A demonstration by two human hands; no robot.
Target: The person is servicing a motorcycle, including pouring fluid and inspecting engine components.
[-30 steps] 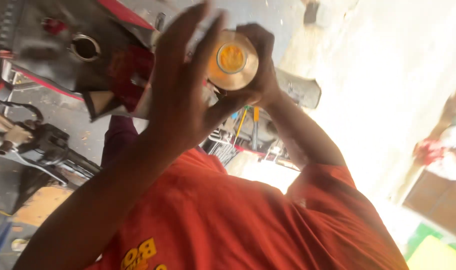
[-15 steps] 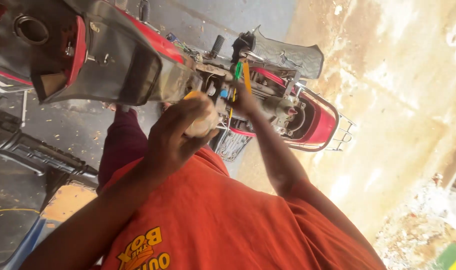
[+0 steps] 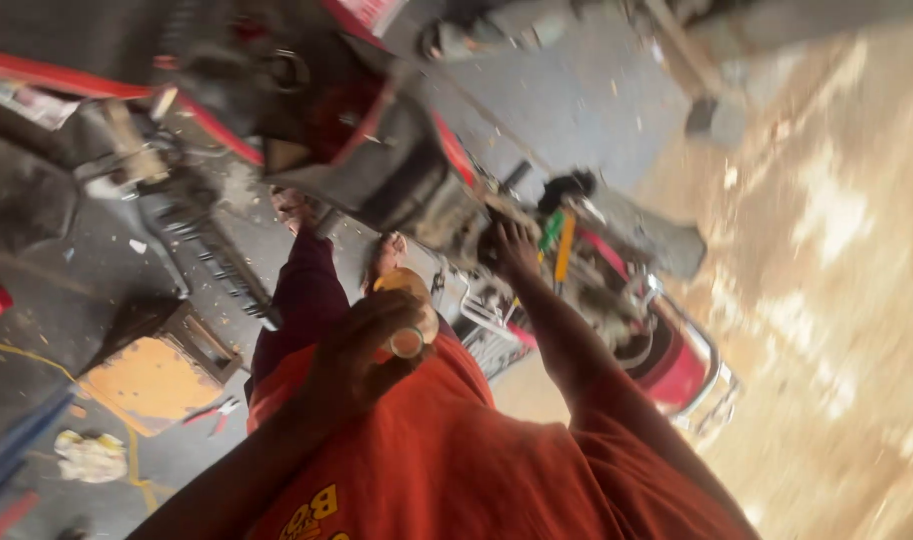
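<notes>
Left hand [image 3: 362, 350] is curled round a small orange can [image 3: 405, 318], fingers wrapped on its body, held close over the orange shirt [image 3: 447, 470] near the lap. Right hand [image 3: 512, 250] reaches out, fingers spread and pressed onto the stripped red motorcycle [image 3: 537, 260] beside green and yellow wire connectors [image 3: 557, 235]. Can's long axis runs roughly toward the camera, metal end [image 3: 409, 343] pointing back at the wearer (frame is motion-blurred, so approximate). Risk, judged: one-handed grip on a tilted can could slip or spill onto the shirt; the right fingers could snag wiring or sharp metal edges.
</notes>
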